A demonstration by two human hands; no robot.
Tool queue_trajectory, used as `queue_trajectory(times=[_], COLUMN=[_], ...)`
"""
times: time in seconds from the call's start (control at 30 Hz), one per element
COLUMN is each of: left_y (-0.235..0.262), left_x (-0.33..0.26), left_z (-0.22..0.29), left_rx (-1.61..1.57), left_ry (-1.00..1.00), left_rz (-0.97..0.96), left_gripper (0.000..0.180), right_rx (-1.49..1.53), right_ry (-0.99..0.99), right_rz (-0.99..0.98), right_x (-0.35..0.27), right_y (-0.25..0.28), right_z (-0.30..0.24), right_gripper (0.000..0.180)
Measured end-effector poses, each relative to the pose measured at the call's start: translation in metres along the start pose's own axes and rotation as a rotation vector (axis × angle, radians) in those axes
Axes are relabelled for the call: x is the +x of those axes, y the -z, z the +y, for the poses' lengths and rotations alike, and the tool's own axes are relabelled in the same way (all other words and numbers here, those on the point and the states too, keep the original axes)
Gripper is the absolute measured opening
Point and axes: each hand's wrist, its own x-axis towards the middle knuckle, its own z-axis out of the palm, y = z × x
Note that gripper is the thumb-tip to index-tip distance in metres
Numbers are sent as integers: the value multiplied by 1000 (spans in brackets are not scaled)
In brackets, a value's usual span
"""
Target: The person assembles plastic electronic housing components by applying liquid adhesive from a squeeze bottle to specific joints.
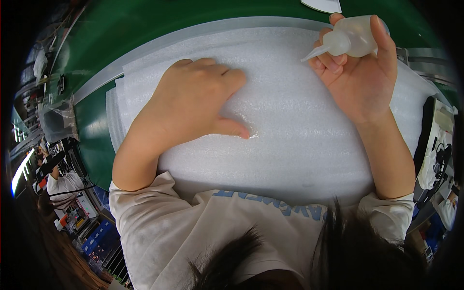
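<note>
My left hand point(193, 99) rests palm down on a stack of white foam sheets point(290, 140), fingers curled, thumb pressed flat against the foam. My right hand point(360, 72) is raised at the upper right and grips a small translucent squeeze bottle point(350, 38). The bottle's pointed nozzle aims left and slightly down, ending just above the foam. The foam stack covers most of the green work surface point(130, 29) in front of me.
A white flat piece point(323, 5) lies at the far edge of the green surface. A clear plastic bag point(58, 121) sits at the left. Black equipment with cables point(432, 154) stands at the right. Another person point(60, 183) works at the far left.
</note>
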Motion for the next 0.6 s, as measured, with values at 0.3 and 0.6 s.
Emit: queue_trajectory(times=[0.3, 0.6], left_y=[-3, -3], left_x=[1, 1], left_z=[0, -1], left_rx=[11, 0], left_ry=[10, 24], left_rz=[22, 15], left_gripper=[56, 57], right_rx=[0, -3], right_ry=[-3, -6], right_rz=[-7, -25], right_x=[1, 1], right_y=[1, 2], right_z=[0, 0], right_gripper=[48, 48])
